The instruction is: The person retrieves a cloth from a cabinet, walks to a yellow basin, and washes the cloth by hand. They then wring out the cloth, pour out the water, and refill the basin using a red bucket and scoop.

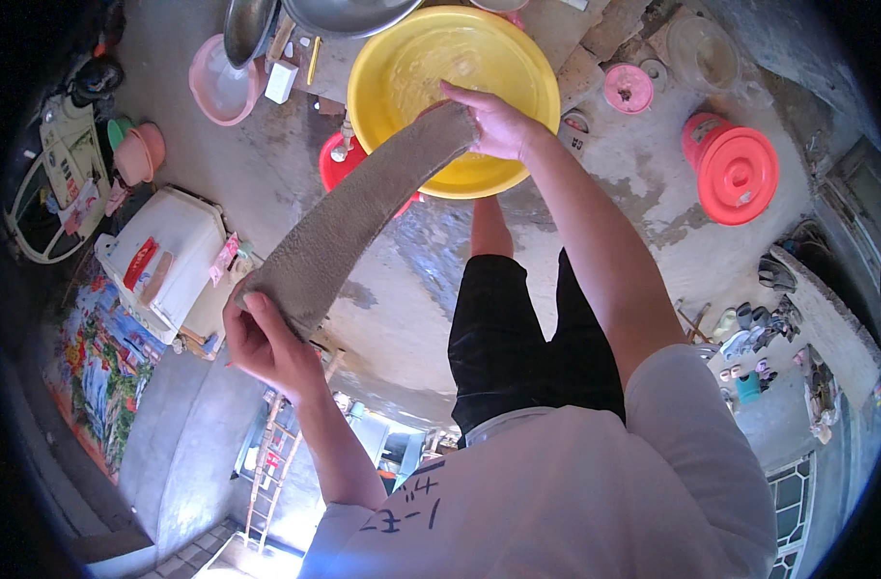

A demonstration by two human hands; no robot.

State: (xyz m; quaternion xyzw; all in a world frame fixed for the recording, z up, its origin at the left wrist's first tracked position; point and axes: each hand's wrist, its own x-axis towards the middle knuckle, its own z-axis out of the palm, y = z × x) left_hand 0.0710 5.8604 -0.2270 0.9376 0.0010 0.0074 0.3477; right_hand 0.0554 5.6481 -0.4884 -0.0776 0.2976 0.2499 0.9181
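A greyish-brown cloth [360,210], seemingly a towel, is stretched slantwise between my two hands. Its lower left end is pinched in my left hand [270,347], thumb on top. At the upper right end, my right hand [494,123] grips the cloth, with the thumb and the fingers spread to either side of it. That end hangs over a large yellow plastic basin [541,79] with some clear water in it. The part of the cloth near my left hand is outside the basin, above the concrete floor.
A red basin [335,170] lies partly beneath the yellow one. Metal basins [353,18] and a pink basin [198,90] are at the upper left. To the right is a lidded red bucket [737,177]. A white washing machine [172,246] stands left, and shoes [751,326] lie far right.
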